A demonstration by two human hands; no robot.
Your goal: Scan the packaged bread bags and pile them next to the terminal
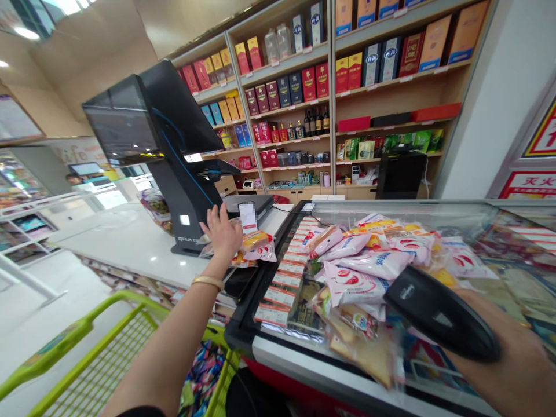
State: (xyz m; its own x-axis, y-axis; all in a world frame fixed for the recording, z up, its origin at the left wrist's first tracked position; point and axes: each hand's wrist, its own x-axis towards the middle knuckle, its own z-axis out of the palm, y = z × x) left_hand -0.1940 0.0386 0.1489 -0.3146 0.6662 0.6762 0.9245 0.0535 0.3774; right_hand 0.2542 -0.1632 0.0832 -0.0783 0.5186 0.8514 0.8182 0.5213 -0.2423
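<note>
My left hand (223, 231) reaches over the counter beside the register stand, fingers spread. Several wrapped snack packs (259, 247) lie just right of it; whether it touches any of them I cannot tell. My right hand (508, 347) is wrapped round a black barcode scanner (441, 313), which hovers over the glass case. Below the scanner's head is a heap of white-and-pink wrapped packs (369, 263). A clear bag with flat brown food (362, 347) lies at the heap's near side. Part of my right hand is blurred.
A black register (167, 150) with screens stands on the white counter (125, 237). Rows of price labels (284, 278) line the glass case (495, 217). A green shopping cart (99, 324) is at lower left. Shelves (286, 107) of boxed goods and bottles fill the back wall.
</note>
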